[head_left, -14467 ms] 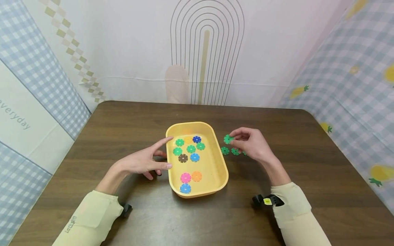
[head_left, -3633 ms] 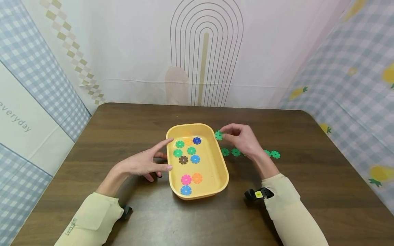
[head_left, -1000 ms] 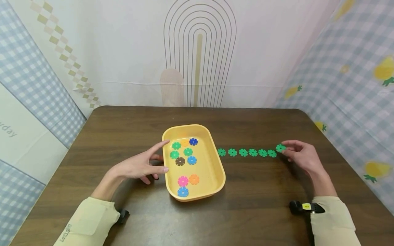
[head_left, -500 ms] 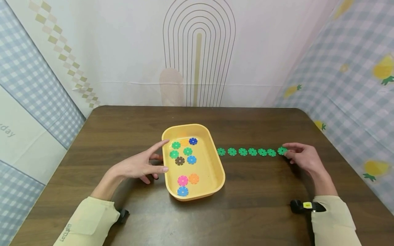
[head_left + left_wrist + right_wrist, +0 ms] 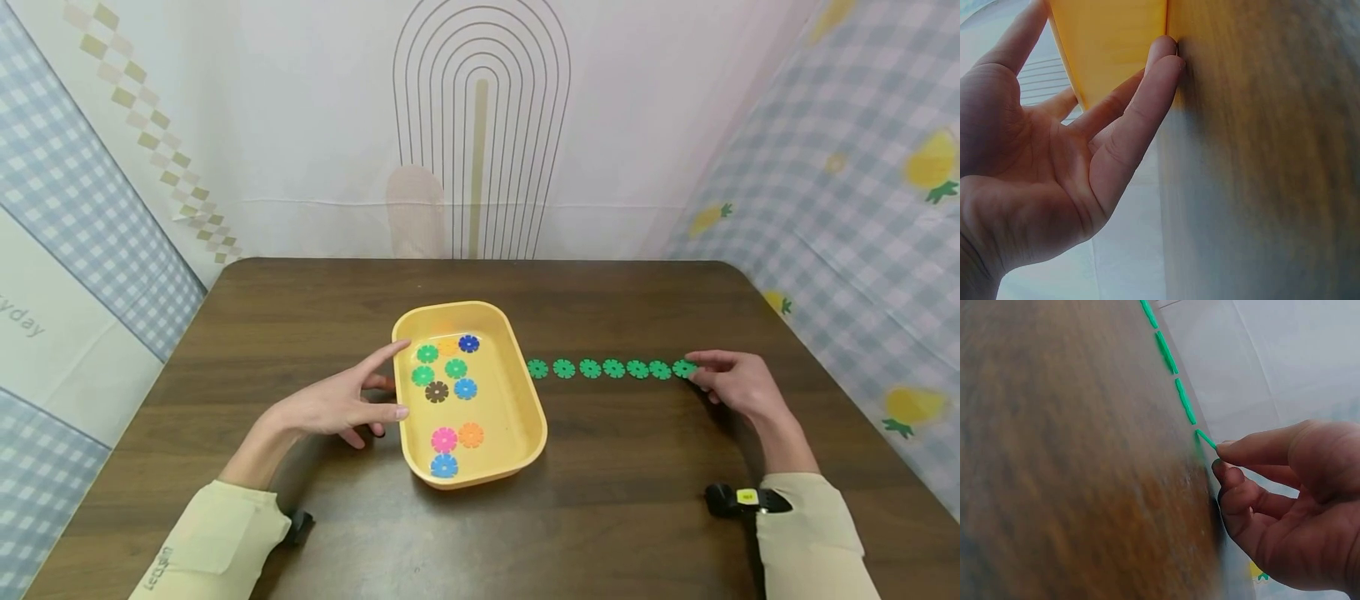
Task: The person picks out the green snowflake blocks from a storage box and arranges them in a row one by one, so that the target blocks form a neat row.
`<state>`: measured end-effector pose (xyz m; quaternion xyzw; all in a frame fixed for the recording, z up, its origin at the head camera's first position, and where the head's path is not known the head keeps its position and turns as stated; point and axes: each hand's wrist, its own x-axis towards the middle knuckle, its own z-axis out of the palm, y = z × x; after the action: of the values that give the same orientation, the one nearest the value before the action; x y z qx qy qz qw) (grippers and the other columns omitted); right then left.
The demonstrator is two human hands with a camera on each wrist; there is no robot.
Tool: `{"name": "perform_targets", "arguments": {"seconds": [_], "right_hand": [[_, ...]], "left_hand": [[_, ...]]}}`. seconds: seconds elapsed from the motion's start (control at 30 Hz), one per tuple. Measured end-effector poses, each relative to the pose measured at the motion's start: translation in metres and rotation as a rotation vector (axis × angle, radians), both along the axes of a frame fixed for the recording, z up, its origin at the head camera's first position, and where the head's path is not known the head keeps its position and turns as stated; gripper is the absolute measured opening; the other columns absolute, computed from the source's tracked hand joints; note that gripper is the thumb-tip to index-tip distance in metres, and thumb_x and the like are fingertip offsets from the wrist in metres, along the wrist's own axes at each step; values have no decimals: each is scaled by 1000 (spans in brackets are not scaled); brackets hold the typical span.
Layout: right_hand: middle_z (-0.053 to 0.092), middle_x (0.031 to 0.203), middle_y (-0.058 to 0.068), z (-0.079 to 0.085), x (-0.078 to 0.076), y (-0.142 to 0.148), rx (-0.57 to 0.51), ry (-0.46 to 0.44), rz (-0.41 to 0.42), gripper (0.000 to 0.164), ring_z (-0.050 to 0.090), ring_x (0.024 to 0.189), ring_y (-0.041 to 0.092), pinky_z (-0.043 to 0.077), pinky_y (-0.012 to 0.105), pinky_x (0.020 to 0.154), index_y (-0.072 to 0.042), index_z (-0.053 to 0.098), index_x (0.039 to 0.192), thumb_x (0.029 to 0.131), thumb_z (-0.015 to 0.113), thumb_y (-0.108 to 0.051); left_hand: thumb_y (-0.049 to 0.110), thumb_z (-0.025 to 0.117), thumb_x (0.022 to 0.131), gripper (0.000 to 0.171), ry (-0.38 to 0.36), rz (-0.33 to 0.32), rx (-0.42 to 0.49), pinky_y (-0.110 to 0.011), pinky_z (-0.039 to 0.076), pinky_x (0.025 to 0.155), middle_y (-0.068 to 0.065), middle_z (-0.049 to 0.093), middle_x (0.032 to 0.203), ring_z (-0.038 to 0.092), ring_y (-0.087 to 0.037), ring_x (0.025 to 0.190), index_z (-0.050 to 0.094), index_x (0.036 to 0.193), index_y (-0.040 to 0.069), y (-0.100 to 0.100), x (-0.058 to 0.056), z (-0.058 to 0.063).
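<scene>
My right hand [image 5: 738, 382] pinches a green snowflake disc [image 5: 683, 368] between thumb and index finger, at the right end of a row of matching green discs [image 5: 590, 368]. In the right wrist view, this disc [image 5: 1206, 439] stands tilted, its far edge close to the table and its near edge at the fingertips. My left hand [image 5: 333, 404] is at the left side of a yellow plastic tray [image 5: 528, 417], thumb and index finger on the rim. Its other fingers extend low beside the outer wall [image 5: 1113, 44] in the left wrist view.
Inside the tray lie loose discs: three green [image 5: 455, 368], a brown [image 5: 437, 392], a dark blue [image 5: 468, 343], a pink [image 5: 444, 439], and several others in light blue, orange and yellow. The brown wooden table [image 5: 600, 517] meets a patterned cloth [image 5: 322, 125] behind.
Over the longer span, green discs have formed a row right of the tray, and one green disc has left it. Lately my right hand lowered its disc to the row's end; the left stayed put.
</scene>
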<state>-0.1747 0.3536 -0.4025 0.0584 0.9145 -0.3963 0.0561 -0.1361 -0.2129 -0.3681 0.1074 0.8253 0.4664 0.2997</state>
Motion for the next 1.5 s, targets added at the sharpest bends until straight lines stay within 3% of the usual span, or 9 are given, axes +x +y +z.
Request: {"name": "perform_targets", "arguments": {"seconds": [0.53,0.67,0.8,0.97,1.13,1.3,1.5], "right_hand": [[58,85,3,-1,0,1,-2,12,5,45,55,66,13,53,31,60,6,59,142,100,68,-9],[58,87,4,7,2,-1,11,51,-6,44,55,66,13,53,32,59,5,60,142,102,68,-13],[59,90,6,27,1,-11,28,110,-13,42,54,66,13,50,33,58,0,62,141,104,67,-19],[66,99,8,63,-3,-41,85,202,39,36,56,72,14,50,33,60,-8,68,135,106,66,-28],[69,101,8,90,-5,-84,82,272,130,32,56,74,16,49,31,60,-10,72,130,104,69,-29],[72,106,11,101,-8,-132,57,292,223,28,59,86,19,50,27,66,-11,76,125,101,73,-25],[75,109,10,98,-13,-180,27,245,344,25,64,94,24,54,30,76,-12,78,121,97,75,-20]], "left_hand": [[37,76,99,98,5,-10,11,-43,63,74,-25,44,153,67,-27,90,5,168,41,-1,0,-1],[38,76,99,99,5,-10,13,-43,63,74,-25,44,154,67,-27,90,5,168,41,-1,0,-2],[38,76,99,99,6,-9,6,-43,63,74,-25,44,154,67,-27,90,5,168,42,0,0,-2],[38,76,99,99,5,-6,1,-43,63,74,-25,44,155,67,-27,91,6,168,41,0,0,-1],[37,76,99,99,5,-6,3,-43,63,74,-26,41,156,68,-27,91,6,168,41,0,0,-1],[38,76,99,99,1,1,7,-43,63,75,-26,40,158,68,-27,91,6,168,42,-1,0,-1],[39,77,98,100,-3,5,8,-43,63,74,-25,41,158,68,-27,90,6,168,42,-1,-1,-2]]}}
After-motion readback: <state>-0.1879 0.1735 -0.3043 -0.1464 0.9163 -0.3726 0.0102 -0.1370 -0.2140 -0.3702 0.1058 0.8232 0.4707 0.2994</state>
